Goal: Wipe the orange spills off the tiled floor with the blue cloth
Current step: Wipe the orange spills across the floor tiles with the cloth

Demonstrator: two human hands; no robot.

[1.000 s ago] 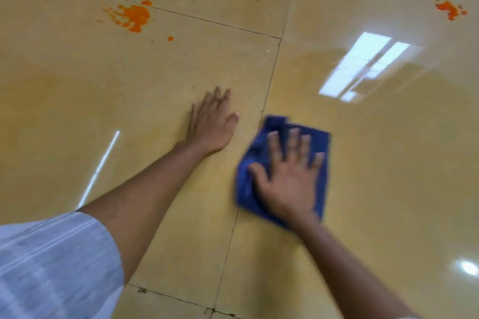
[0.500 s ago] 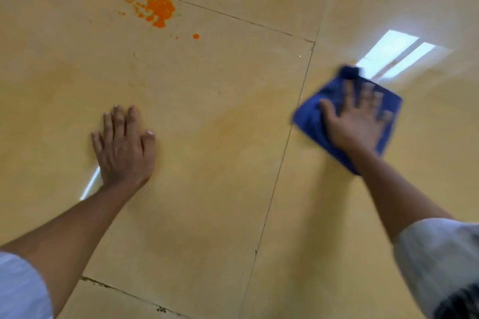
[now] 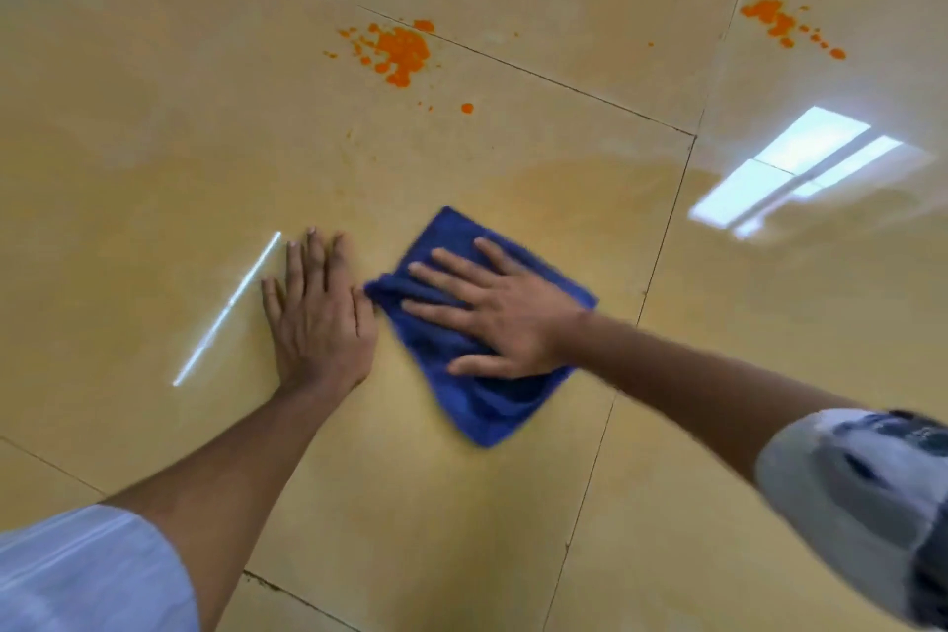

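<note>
My right hand (image 3: 505, 318) presses spread fingers on the soft, limp blue cloth (image 3: 477, 405); orange spills (image 3: 400, 51) lie at twelve o'clock.

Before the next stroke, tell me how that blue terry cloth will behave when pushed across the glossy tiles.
The blue terry cloth is probably floppy: it bunches into folds beside the right hand. It likely glides easily, since the glossy tiled floor mirrors the lights. Its free corner may curl under.

Window reflection (image 3: 790, 172) on glossy tiles.
</note>
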